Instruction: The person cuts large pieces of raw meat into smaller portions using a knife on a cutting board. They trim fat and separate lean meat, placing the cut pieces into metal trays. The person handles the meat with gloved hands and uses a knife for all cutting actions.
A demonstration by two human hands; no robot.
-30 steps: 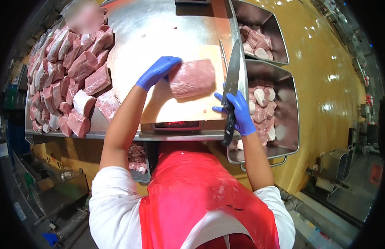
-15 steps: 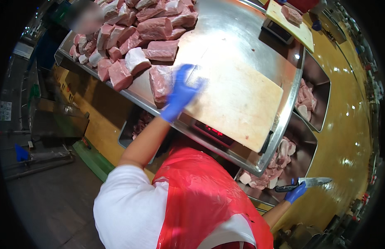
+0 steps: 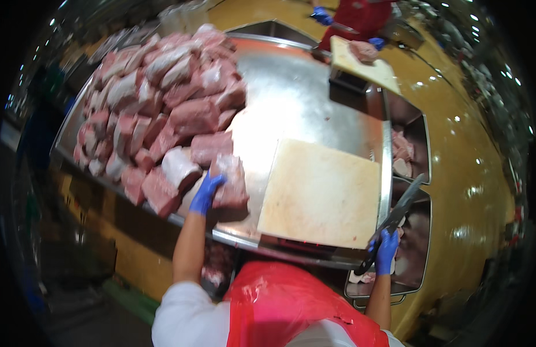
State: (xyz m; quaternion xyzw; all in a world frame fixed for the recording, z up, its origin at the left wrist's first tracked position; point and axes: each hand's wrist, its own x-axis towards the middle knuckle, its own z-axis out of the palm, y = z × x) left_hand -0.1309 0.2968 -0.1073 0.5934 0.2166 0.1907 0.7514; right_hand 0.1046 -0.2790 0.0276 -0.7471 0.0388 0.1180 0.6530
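Steel table (image 3: 291, 75) bears a meat heap (image 3: 184, 113). Left hand (image 3: 208, 194) grips one chunk (image 3: 230, 182); right hand (image 3: 387, 251) holds a knife (image 3: 401, 209).

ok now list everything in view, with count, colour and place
loose meat piece: one, pink, beside the pile, touched by the left grip
meat pile: many pieces, pink and white, left on the table
metal table: one, silver, centre
near cutting board: one, cream, on the table
far cutting board: one, cream, upper right, meat on it
knife: one, grey blade, dark handle, in the right grip
metal bins: two, grey, right of the table, holding meat
co-worker: one, red apron, top
floor: yellow, right
background: too dark to count
apron: one, red, on the wearer
left grip, right grip: two, blue-gloved
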